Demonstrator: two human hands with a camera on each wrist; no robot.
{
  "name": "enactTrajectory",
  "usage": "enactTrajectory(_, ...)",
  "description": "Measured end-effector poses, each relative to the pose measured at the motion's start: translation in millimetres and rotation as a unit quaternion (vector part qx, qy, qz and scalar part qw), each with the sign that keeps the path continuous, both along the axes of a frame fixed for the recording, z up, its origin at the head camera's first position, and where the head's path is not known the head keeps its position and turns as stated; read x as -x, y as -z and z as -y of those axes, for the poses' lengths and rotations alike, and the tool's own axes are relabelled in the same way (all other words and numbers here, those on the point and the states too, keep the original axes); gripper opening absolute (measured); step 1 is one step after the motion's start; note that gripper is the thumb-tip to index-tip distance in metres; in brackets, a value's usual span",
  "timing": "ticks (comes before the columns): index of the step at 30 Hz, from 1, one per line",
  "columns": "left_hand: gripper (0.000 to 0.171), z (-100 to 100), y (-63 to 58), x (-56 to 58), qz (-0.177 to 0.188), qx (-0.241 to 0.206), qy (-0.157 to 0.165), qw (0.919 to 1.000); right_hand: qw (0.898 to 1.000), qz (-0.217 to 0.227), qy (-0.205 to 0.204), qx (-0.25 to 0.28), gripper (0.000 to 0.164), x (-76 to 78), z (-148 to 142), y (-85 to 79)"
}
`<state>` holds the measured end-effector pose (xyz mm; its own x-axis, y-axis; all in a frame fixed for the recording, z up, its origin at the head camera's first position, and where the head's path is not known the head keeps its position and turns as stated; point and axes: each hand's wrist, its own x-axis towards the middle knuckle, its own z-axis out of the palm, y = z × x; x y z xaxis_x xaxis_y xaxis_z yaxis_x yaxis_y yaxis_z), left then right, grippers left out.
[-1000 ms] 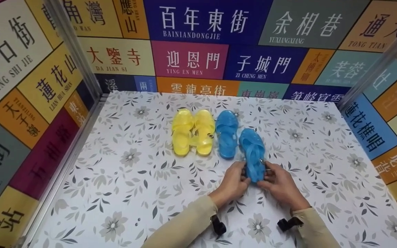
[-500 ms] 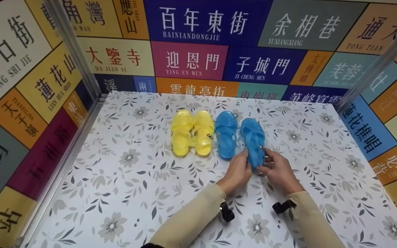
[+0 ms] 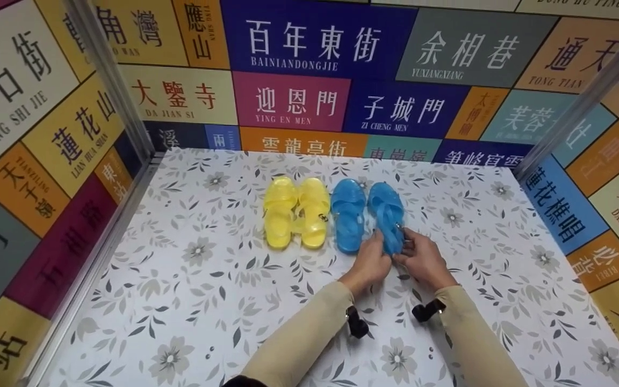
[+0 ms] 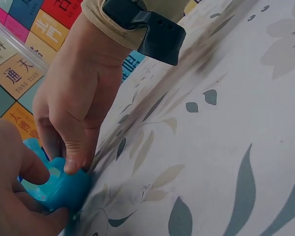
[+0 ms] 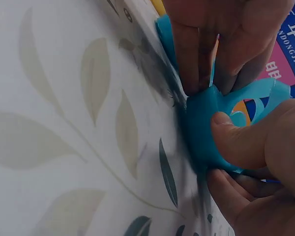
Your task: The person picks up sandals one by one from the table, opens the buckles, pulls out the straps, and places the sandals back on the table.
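A blue jelly sandal (image 3: 384, 199) with crossed straps lies on the flowered surface, toe pointing away, right beside a matching blue sandal (image 3: 348, 207). Its heel is gripped from the left by my left hand (image 3: 369, 262). From the right, my right hand (image 3: 423, 260) pinches the same heel. The right wrist view shows the right thumb (image 5: 231, 140) against the back of the heel (image 5: 201, 125), with fingers curled below. In the left wrist view, fingers of both hands surround the heel (image 4: 73, 189). The hands cover part of the sandal's rear.
Left of the blue pair stands a pair of yellow jelly sandals (image 3: 280, 215), toes also pointing away. The white flowered tabletop (image 3: 180, 301) is bounded by panels (image 3: 290, 102) with printed street names at the back and both sides, with metal posts at the corners.
Both hands have pushed the right blue sandal away from the body, bringing it about level with its mate and nearer to it. The other sandals stay put; the head view has shifted slightly.
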<state>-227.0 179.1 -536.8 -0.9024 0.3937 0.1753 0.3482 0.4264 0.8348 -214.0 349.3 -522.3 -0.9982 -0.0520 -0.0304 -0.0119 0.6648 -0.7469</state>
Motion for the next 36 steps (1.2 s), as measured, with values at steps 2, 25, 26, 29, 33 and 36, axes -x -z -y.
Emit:
enactTrajectory(2,0.073,-1,-1.1,0.6,0.021,0.009,0.001,0.9997,1.000,0.001,0.005,0.000,0.073,2.0,1,1.2)
enactTrajectory(25,0.077,7,-24.6,-6.2,0.072,0.028,0.003,0.9970,1.000,-0.016,0.001,0.003,0.071,6.5,3,-0.3)
enactTrajectory(26,0.077,9,-25.4,-6.7,0.069,0.029,0.003,0.9972,1.000,-0.011,0.004,0.005,0.071,5.1,2,-0.7)
enactTrajectory(29,0.077,13,-25.1,-8.7,0.052,0.025,0.006,0.9983,1.000,0.001,0.012,0.011,0.070,-0.4,1,-0.8)
enactTrajectory(33,0.074,25,-21.5,-15.4,0.028,0.026,0.023,0.9990,0.999,0.009,0.010,0.031,0.073,-10.4,-2,1.2)
enactTrajectory(36,0.062,38,-17.7,-22.3,0.009,0.028,0.055,0.9981,0.999,0.007,0.008,0.036,0.074,-18.8,-4,2.7)
